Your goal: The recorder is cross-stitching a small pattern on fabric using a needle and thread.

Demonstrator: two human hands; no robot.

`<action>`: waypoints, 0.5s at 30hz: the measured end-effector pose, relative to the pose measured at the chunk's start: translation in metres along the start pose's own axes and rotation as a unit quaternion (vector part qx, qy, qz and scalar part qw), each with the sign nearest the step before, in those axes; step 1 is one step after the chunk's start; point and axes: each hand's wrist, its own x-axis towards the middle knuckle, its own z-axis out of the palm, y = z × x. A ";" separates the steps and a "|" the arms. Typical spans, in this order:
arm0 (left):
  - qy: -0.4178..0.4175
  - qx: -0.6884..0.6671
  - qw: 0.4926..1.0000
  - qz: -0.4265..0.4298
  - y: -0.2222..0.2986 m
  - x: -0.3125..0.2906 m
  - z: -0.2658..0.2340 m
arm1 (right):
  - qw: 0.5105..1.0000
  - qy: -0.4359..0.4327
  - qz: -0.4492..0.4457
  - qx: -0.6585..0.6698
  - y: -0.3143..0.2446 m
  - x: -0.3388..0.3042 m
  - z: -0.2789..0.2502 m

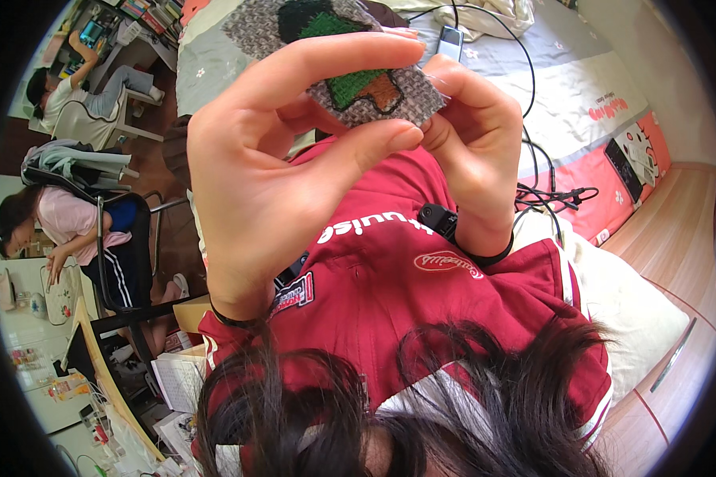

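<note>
Two bare hands share one small piece of cloth at 12 o'clock in our view. Our left hand [250,167], at 10 o'clock, makes a wide C, its fingers crossing over the piece of cloth [359,86] and its thumb along the lower edge. Our right hand [481,127], between 1 and 2 o'clock, is narrow, thumb and curled forefinger pinching the frayed right corner. The cloth is grey, stitched with a green and brown tree shape outlined in black, and it tilts up toward 11 o'clock, past our left fingers.

Below the hands we see our red jacket [366,294], with a small black gadget [437,219] near our right wrist. Our dark hair [286,397] hangs around 6 o'clock.

Farther out, the bed [565,44] spreads past our hands, with a phone-like device [449,41] at 1 o'clock and black cables [542,195] between 2 and 3. A pale pillow [636,298] lies past 3 o'clock.

At 9 o'clock a person in a pink top [64,215] sits bent forward; at 10, another person [75,99] sits with an arm raised.
</note>
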 end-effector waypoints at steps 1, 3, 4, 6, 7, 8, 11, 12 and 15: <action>0.006 0.004 1.000 -0.001 0.002 0.000 0.000 | 1.000 0.006 -0.001 0.005 0.000 0.000 0.000; 0.012 0.008 1.000 -0.002 0.002 0.000 0.000 | 1.000 0.005 0.001 0.003 0.000 0.000 -0.001; 0.012 0.003 1.000 0.005 0.001 -0.001 -0.001 | 1.000 0.003 0.003 0.002 0.000 0.000 -0.001; 0.012 -0.001 1.000 0.012 0.000 -0.001 -0.001 | 1.000 -0.004 0.004 -0.004 0.001 0.001 -0.004; 0.011 0.000 1.000 0.009 0.001 -0.001 -0.001 | 1.000 -0.011 0.004 -0.010 0.002 0.001 -0.004; 0.008 0.002 1.000 0.006 0.001 0.000 -0.001 | 1.000 -0.010 0.004 -0.010 0.001 0.001 -0.003; 0.000 0.002 1.000 -0.008 0.001 0.000 -0.001 | 1.000 0.004 -0.004 0.008 0.001 0.000 -0.001; 0.000 0.002 1.000 -0.009 0.001 0.000 -0.001 | 1.000 -0.002 -0.009 -0.001 0.002 0.001 -0.002; -0.005 -0.003 1.000 -0.009 -0.001 0.000 -0.001 | 1.000 -0.014 -0.005 -0.004 0.000 0.000 -0.002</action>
